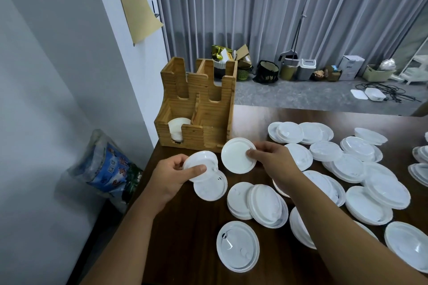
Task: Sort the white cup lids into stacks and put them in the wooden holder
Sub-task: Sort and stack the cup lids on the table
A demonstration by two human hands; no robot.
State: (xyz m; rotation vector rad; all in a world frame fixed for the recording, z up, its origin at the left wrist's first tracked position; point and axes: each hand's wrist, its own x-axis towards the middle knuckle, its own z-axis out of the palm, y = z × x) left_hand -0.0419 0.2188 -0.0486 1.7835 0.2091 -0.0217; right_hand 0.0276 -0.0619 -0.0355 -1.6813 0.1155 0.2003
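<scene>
Far left, on the floor against the wall: a clear plastic bag (108,169) with blue printed packaging inside, leaning beside the counter (199,238) edge.

Back left corner of the dark wooden counter: the wooden holder (203,109), several upright slotted compartments. Its front left compartment holds a stack of white lids (178,128), standing on edge. Contents of the other compartments cannot be made out.

In front of the holder: left hand (172,174) grips a small stack of lids (200,164), thumb across the top face, fingers curled under; stack tilted and held above the counter. Directly below it, one lid lies flat (210,188) on the counter.

Just right: right hand (271,157) pinches a single white lid (236,155) at its right rim, flat side facing the camera, lid held close to the left hand's stack but apart from it. It sits in front of the holder's lower right corner.

Centre counter, near edge: a pair of overlapping lids (257,202); nearer still, one translucent lid (238,246) lying alone, sip hole visible.

Right half of the counter: many loose lids (375,194), white and translucent, scattered in overlapping heaps, unsorted, reaching to the right frame edge.

Beyond the counter: grey floor with bins, a dark bag, boxes and cables along a grey curtain (278,7).
</scene>
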